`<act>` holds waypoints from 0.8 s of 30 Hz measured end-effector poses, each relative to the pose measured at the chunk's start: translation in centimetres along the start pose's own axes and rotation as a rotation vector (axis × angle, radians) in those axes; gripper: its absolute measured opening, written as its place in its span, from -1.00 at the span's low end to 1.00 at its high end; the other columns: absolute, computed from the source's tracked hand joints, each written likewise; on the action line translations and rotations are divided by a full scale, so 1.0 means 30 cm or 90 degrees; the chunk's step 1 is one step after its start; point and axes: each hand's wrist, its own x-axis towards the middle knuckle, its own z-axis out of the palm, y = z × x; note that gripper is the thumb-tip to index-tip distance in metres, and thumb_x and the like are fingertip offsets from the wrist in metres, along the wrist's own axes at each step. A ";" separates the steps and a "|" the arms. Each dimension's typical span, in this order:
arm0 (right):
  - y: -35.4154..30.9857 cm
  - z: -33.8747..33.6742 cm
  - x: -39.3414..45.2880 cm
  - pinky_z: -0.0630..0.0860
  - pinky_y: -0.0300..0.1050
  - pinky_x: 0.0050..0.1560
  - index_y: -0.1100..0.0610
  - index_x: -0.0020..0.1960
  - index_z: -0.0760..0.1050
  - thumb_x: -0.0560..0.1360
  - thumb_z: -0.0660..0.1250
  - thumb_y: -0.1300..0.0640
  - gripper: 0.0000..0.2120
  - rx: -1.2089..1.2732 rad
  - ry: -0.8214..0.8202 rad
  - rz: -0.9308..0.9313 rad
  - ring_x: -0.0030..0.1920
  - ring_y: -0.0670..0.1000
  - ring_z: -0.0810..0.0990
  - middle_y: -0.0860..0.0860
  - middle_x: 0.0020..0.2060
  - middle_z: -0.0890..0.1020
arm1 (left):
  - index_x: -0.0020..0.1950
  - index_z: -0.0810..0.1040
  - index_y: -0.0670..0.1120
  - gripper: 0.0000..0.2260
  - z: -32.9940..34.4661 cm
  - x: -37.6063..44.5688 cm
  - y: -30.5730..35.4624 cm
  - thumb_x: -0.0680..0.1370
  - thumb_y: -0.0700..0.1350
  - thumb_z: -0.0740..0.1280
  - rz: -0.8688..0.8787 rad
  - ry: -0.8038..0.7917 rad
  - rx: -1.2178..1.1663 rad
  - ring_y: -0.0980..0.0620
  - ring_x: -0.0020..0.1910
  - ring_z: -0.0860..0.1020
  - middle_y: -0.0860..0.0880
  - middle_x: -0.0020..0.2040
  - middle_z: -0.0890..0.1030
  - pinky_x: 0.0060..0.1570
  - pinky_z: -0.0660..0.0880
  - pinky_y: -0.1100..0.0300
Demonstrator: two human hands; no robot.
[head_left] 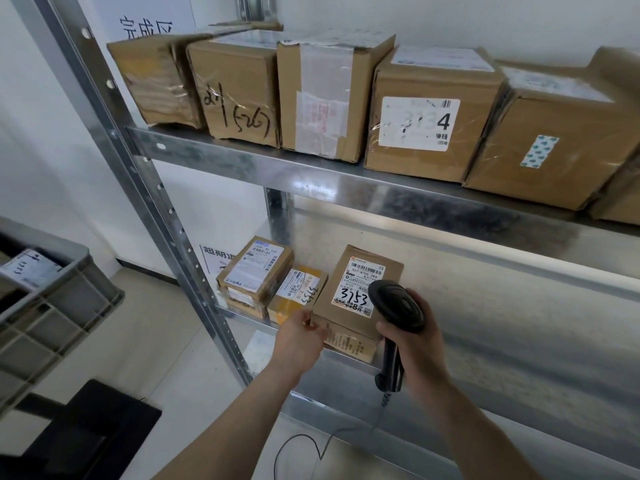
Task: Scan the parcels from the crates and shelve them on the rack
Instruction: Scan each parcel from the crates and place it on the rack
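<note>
1. The cardboard parcel (356, 299), marked 3753, is lying on the rack's lower shelf (502, 341).
2. The left hand (301, 337) is pinching its front-left corner, fingers curled.
3. The right hand (415, 344) is gripping the barcode scanner (398, 317) just beside it.

White wall (48, 109) behind and left; paper sign (147, 27) with printed characters pinned high, second sign (214, 259) low near floor. Pale tiled floor (156, 337), dark skirting (145, 268) along base. Black furniture piece (100, 427) bottom left. Soft, even light.
</note>
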 end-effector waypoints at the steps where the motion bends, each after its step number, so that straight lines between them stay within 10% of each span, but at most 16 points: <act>1: 0.002 0.000 0.003 0.61 0.26 0.20 -0.18 0.16 0.53 0.38 0.46 0.51 -0.36 -0.004 0.000 0.000 0.12 0.11 0.67 -0.01 0.08 0.69 | -0.05 0.49 0.06 -0.89 0.000 -0.001 0.001 0.59 -0.16 0.30 -0.003 -0.008 -0.002 -0.14 0.03 0.65 0.03 -0.06 0.65 0.08 0.64 -0.08; 17: 0.000 -0.039 -0.046 0.58 -0.17 -0.09 -0.08 0.29 0.48 0.36 0.50 0.47 -0.34 -0.056 -0.001 -0.094 0.03 -0.09 0.65 -0.07 0.07 0.66 | 0.16 0.55 0.02 -0.84 -0.051 -0.058 -0.006 0.58 -0.12 0.35 -0.013 0.005 0.033 -0.06 0.01 0.64 0.03 -0.03 0.68 0.13 0.63 -0.07; 24: -0.005 -0.025 -0.146 0.66 0.31 -0.02 -0.21 0.27 0.49 0.28 0.57 0.28 -0.32 -0.074 -0.036 -0.166 0.00 0.18 0.67 -0.03 0.02 0.67 | 0.39 0.43 0.06 -0.58 -0.126 -0.154 -0.024 0.57 0.04 0.42 0.015 0.053 0.113 0.04 0.19 0.54 0.09 0.26 0.54 0.18 0.53 0.08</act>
